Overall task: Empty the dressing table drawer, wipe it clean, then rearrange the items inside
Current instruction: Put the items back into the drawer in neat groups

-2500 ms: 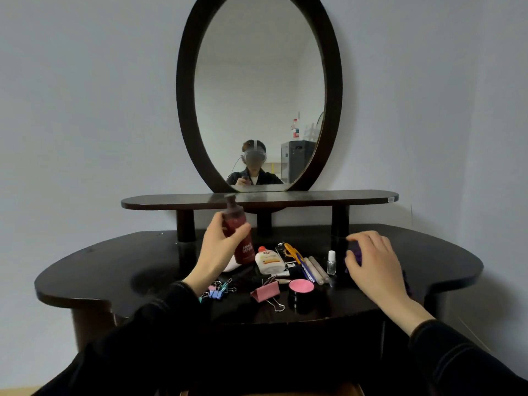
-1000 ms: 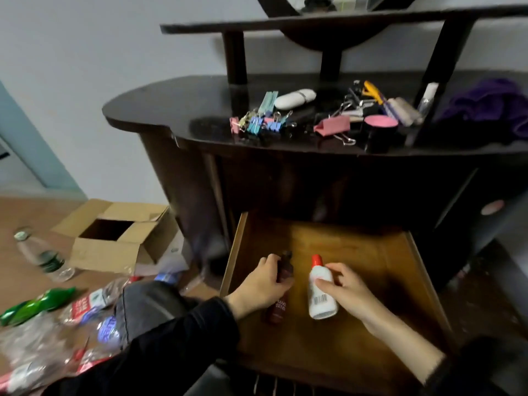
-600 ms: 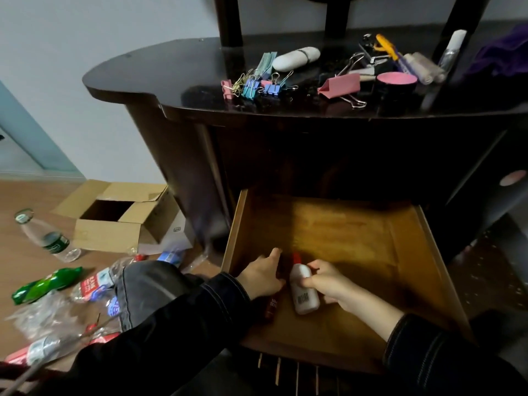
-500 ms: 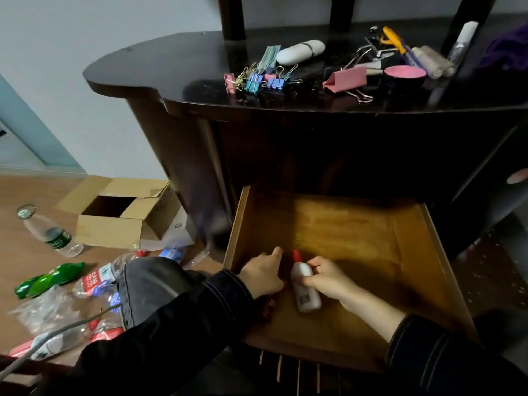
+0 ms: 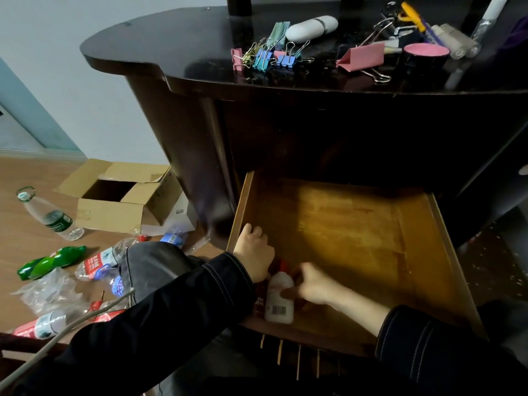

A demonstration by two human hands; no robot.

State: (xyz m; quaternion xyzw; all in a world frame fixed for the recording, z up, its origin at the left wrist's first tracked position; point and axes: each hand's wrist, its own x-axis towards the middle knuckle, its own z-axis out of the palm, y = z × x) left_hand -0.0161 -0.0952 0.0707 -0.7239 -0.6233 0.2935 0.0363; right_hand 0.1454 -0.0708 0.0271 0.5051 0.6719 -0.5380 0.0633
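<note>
Drawer (image 5: 357, 238) of bare yellow-brown wood stands pulled out below the dark tabletop (image 5: 177, 52), reaching from the middle of the view toward 5 o'clock. In its near corner, at 7 o'clock, two bottles lie side by side and touching: a dark red bottle (image 5: 259, 300) by the left wall, and at its 3 o'clock side a white bottle (image 5: 278, 302) with a red cap and a barcode label. The left grip (image 5: 253, 252), coming out of a black sleeve (image 5: 177, 315), hangs over the dark red bottle with its fingers curled next to the drawer's left wall; whether it clasps that bottle I cannot tell, because the wrist hides the bottle's upper part. The right grip (image 5: 314, 284), blurred, pinches the white bottle near its shoulder, thumb on the body. On the floor at 9 o'clock lie a green bottle (image 5: 51, 261) and several crumpled clear ones, and beyond them an open cardboard box (image 5: 123, 195). Farthest off, at 12 to 1 o'clock on the tabletop, sits a cluster of small coloured binder clips (image 5: 268, 57) with a white oval case (image 5: 311, 25) behind it. At 3 o'clock from the cluster lies a large pink clip (image 5: 361, 57), with a black jar (image 5: 425, 54) with a pink lid just beside it.
</note>
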